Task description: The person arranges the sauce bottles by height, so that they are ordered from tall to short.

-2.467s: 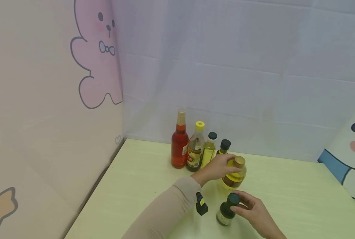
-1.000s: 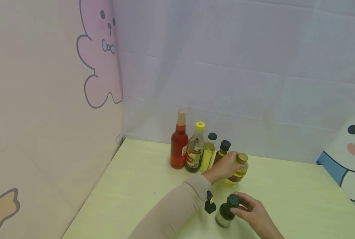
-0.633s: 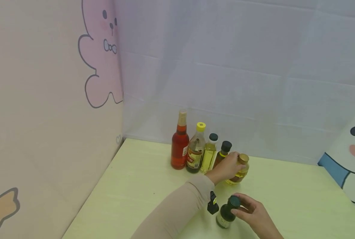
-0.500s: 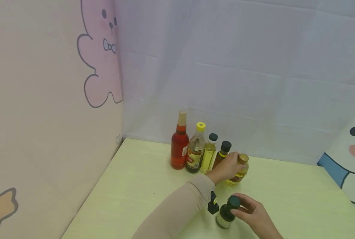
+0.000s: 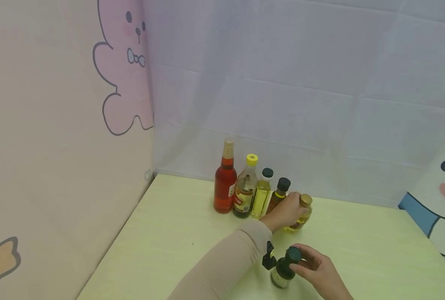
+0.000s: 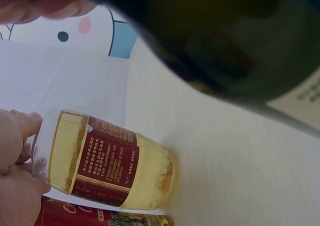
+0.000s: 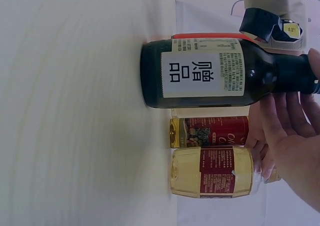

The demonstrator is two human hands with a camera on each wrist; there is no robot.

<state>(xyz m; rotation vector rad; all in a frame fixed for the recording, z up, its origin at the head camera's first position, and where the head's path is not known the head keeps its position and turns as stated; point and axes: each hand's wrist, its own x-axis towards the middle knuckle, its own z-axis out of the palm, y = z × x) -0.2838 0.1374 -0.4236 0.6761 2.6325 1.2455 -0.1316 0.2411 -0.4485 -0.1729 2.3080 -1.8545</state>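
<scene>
My left hand (image 5: pixel 288 210) grips the upper part of a clear bottle of yellow oil (image 6: pixel 112 161) with a gold cap and dark red label. The oil bottle stands upright at the right end of a row, close beside a black-capped bottle with a red label (image 7: pixel 215 131). Nearer to me, my right hand (image 5: pixel 318 268) holds a dark green bottle (image 7: pixel 205 73) by its neck, thumb and fingers on either side. This bottle stands upright on the table with a white label. It crosses the top of the left wrist view, blurred.
Along the back of the pale table (image 5: pixel 162 233) stand a red bottle (image 5: pixel 224 191), a yellow-capped bottle (image 5: pixel 245 191) and a slim green-capped oil bottle (image 5: pixel 261 198). A black camera (image 5: pixel 269 258) sits on my left wrist, close to the green bottle. Printed cloth hangs behind and at the left.
The left hand has shifted the oil bottle back and slightly right, upright at the row's end, and then stayed nearly still. The right hand and dark green bottle have barely moved.
</scene>
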